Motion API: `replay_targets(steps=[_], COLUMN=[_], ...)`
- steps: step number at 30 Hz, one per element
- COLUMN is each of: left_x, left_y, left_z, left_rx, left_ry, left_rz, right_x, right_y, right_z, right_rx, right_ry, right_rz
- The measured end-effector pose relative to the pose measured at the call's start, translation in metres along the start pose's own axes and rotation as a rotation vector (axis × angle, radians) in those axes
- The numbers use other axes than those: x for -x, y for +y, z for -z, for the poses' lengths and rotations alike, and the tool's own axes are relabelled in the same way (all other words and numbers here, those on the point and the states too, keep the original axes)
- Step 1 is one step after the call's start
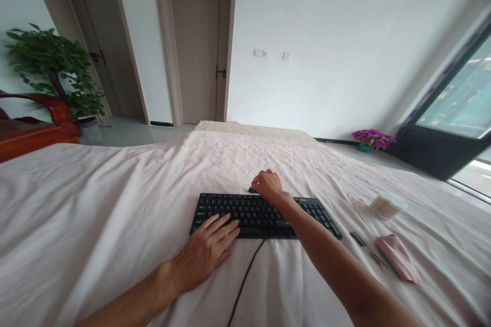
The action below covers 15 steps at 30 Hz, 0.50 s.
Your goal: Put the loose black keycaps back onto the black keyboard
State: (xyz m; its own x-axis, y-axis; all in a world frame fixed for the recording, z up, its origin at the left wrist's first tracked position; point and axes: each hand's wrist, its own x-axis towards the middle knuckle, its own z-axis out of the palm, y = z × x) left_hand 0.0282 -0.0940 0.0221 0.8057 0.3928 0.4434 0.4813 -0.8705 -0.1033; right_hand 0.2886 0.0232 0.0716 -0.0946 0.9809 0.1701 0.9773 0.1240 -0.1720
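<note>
A black computer keyboard (249, 214) lies on the pale, flower-patterned cloth, and its cord (245, 280) runs out from under the near edge towards me. My left hand (210, 245) rests flat on the keyboard's near left part, fingers stretched out. Reaching over the keyboard, my right hand (268, 184) is just past its far edge with fingers curled. Right by those fingertips, small black pieces (251, 190) that look like keycaps sit on the cloth. Whatever the right fingers pinch, if anything, is hidden.
To the right lie a clear round tub of cotton swabs (388, 205), loose swabs (358, 204), a small dark strip (358, 238), tweezers (376, 257) and a folded pink cloth (398, 258). A wooden armchair (57, 117) stands at the left.
</note>
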Motion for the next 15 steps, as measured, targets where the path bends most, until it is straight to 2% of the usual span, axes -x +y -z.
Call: replay_targets(steps=[5, 9, 12, 15], left_x=[0.0, 0.001, 0.001, -0.006], left_y=[-0.002, -0.008, -0.014, -0.02], left_z=[0.004, -0.002, -0.003, 0.007], left_rx=[0.085, 0.225, 0.487, 0.93], left_ry=[0.107, 0.278, 0.39, 0.423], left_rz=[0.03, 0.153, 0.369, 0.728], right_x=[-0.008, -0.007, -0.002, 0.009], right_y=[-0.015, -0.02, -0.022, -0.031], right_z=[-0.006, -0.001, 0.01, 0.022], right_rx=[0.013, -0.054, -0.172, -0.333], right_ry=[-0.033, -0.025, -0.055, -0.094], right_rz=[0.031, 0.046, 0.073, 0.141])
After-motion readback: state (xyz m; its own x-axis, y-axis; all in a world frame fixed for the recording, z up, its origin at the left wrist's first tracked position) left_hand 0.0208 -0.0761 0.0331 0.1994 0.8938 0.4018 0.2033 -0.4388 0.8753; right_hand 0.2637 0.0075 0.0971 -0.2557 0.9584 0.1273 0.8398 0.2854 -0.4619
